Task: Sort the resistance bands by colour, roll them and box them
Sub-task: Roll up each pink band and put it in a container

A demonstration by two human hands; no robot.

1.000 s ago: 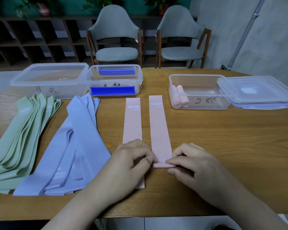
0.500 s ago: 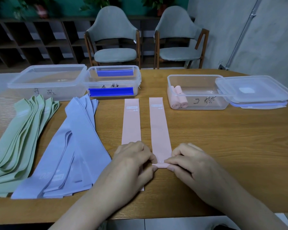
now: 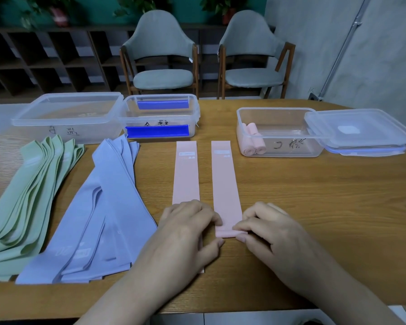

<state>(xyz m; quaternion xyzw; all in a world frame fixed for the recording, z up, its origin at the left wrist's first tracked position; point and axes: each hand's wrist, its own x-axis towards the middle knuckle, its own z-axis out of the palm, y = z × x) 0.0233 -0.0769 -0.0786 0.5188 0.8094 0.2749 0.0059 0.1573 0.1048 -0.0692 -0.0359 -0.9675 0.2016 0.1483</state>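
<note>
While the counter (image 3: pixel 314 207) carries green bands (image 3: pixel 26 195) and blue bands (image 3: pixel 99 219) at left, I see my left hand (image 3: pixel 188 231) and right hand (image 3: pixel 265 231) pinching the rolled near end of the right pink band (image 3: pixel 225 184); two pink rolls (image 3: pixel 253 141) sit in the open box (image 3: pixel 279 113).

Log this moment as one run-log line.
stage: rolling | hands: left hand and right hand pinch near end of right pink band | roll: just begun | boxed: two pink rolls in open box
</note>
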